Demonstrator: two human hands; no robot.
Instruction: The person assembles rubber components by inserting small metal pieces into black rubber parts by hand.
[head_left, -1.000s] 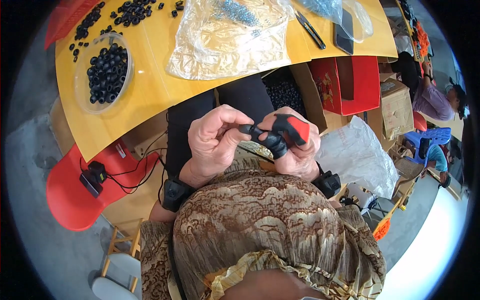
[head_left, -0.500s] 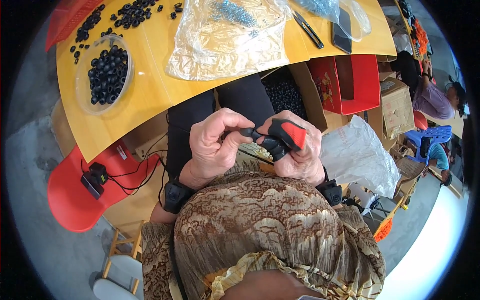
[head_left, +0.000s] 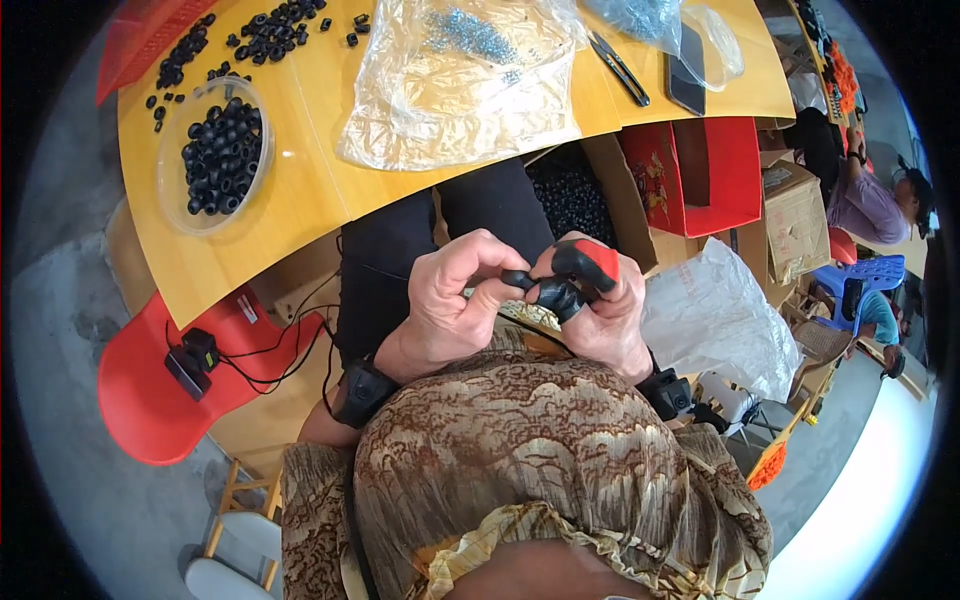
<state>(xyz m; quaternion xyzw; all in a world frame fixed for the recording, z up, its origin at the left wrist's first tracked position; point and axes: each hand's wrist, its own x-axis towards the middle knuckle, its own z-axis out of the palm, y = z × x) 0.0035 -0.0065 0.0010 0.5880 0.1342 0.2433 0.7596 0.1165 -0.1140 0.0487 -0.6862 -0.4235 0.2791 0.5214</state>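
Above my lap, my left hand [head_left: 455, 300] pinches a small black ring-like part [head_left: 518, 279] between thumb and fingertips. Close against it, my right hand [head_left: 618, 325] is closed around a tool with a black and red handle [head_left: 592, 264]; its working end is hidden by the fingers. A black wrap [head_left: 560, 298] covers my right thumb. Both hands meet at the black part, so how the tool touches it cannot be made out. On the yellow table [head_left: 300, 185], a clear round tub [head_left: 268, 160] holds many similar black parts.
Loose black parts [head_left: 275, 35] lie behind the tub. A clear plastic bag [head_left: 390, 130] with small bluish pieces, a utility knife [head_left: 620, 70] and a phone [head_left: 685, 80] are on the table. Below stand a box of black pieces [head_left: 570, 195] and a red box [head_left: 735, 190].
My left hand has shifted right and slightly down, its wrist turning, with the black part still pinched. The handle in my right hand has moved slightly right.
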